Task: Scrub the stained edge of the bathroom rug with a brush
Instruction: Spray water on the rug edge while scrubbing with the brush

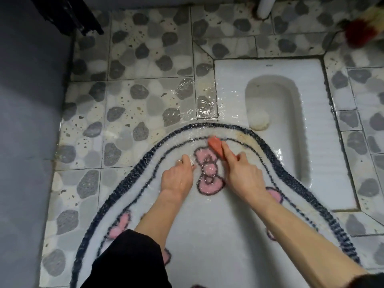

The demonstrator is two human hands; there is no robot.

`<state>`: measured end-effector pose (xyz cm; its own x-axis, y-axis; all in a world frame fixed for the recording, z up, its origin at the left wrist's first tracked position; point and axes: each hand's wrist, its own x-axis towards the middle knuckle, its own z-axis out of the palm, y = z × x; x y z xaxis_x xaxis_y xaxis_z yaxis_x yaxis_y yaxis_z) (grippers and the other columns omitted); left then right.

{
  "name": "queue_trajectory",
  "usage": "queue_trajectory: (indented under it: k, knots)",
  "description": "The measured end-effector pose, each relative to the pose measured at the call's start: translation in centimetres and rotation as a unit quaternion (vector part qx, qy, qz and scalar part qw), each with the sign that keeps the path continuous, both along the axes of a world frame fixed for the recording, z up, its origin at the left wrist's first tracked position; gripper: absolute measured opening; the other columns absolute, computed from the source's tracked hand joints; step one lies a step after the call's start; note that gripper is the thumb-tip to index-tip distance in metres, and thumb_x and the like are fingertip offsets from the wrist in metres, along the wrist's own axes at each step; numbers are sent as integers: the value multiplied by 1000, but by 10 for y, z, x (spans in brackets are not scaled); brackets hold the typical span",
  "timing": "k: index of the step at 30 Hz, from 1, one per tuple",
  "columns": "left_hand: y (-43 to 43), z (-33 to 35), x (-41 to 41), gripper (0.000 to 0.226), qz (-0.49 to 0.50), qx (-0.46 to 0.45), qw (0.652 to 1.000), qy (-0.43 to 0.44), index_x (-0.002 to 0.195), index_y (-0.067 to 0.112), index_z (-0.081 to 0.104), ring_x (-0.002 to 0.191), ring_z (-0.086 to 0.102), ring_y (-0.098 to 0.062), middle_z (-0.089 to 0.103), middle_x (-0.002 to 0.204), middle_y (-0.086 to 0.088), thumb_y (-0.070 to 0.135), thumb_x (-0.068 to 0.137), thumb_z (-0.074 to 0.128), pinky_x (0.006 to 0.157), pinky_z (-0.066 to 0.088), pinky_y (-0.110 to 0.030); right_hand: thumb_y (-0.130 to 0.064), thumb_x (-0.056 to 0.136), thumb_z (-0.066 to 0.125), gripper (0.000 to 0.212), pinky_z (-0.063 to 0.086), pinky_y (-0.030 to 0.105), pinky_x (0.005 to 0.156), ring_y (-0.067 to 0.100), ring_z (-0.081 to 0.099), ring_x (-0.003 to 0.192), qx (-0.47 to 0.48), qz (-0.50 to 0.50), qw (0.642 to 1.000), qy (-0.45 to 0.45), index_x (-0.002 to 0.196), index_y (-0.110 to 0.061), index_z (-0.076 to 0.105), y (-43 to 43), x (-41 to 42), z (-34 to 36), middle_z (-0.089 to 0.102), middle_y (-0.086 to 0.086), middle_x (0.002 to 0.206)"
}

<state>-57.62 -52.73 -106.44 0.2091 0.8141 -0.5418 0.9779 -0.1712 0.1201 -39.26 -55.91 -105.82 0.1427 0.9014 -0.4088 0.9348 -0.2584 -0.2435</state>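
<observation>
Head view, looking straight down. Gripping the orange brush (216, 145) in the right hand (243, 175), fingers wrapping round it and the index finger lying along its back. Pressing the bristles onto the far curved end of the rug (207, 235), just inside the dark border and beside the pink bow (209, 175). Bracing the pile with the left hand (178, 177) on the other side of that bow, fingers curling down against the rug. Not managing to tell whether pinching the pile or only leaning on it.

Lying spread over the pebble-patterned floor (133, 80), with the far right part overlapping the squat toilet (270, 69). Glistening with water (199, 104) around the far end.

Judging progress: wetting done, scrubbing under way. Showing a yellow-brown stain (247, 136) along the edge just right of the brush, not yet clean. Needing, most likely, more strokes moving rightward along that arc.
</observation>
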Motion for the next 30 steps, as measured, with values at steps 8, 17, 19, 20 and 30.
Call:
queue_trajectory:
  k: [8, 17, 19, 20, 30]
  knots:
    - [-6, 23, 18, 45, -27, -50, 996, -66, 134, 11, 30, 96, 63, -36, 66, 111, -14, 47, 107, 25, 75, 44, -41, -48, 106, 27, 60, 36, 21, 56, 8, 47, 66, 38, -135, 984, 109, 158, -43, -4, -46, 3, -8, 53, 6, 96]
    - [-34, 0, 79, 38, -56, -52, 994, -78, 124, 9, 38, 98, 67, -39, 69, 110, -19, 43, 107, 31, 75, 48, -42, -47, 105, 28, 66, 48, 38, 73, 27, 54, 79, -7, -165, 977, 138, 144, -60, -24, -119, -1, 10, 52, 9, 109]
    - [-33, -1, 79, 37, -65, -54, 994, -68, 122, 10, 39, 100, 67, -38, 69, 111, -18, 43, 107, 32, 77, 48, -42, -46, 107, 26, 62, 46, 35, 63, 21, 49, 67, 10, -130, 986, 106, 148, -56, -20, -82, 11, 4, 50, 9, 100]
    - [-34, 1, 81, 36, -64, -52, 995, -59, 121, 11, 40, 101, 67, -38, 69, 111, -17, 43, 107, 32, 77, 48, -41, -42, 108, 27, 61, 45, 33, 56, 18, 48, 62, 33, -116, 988, 98, 152, -52, -14, -53, 18, 0, 50, 9, 94]
    - [-24, 9, 87, 43, -51, -56, 997, 12, 134, 9, 42, 115, 63, -35, 64, 125, -15, 41, 106, 33, 88, 49, -39, -48, 106, 22, 59, 38, 36, 61, 25, 47, 67, -60, -98, 989, 87, 154, -48, -12, -103, 16, 25, 50, 10, 113]
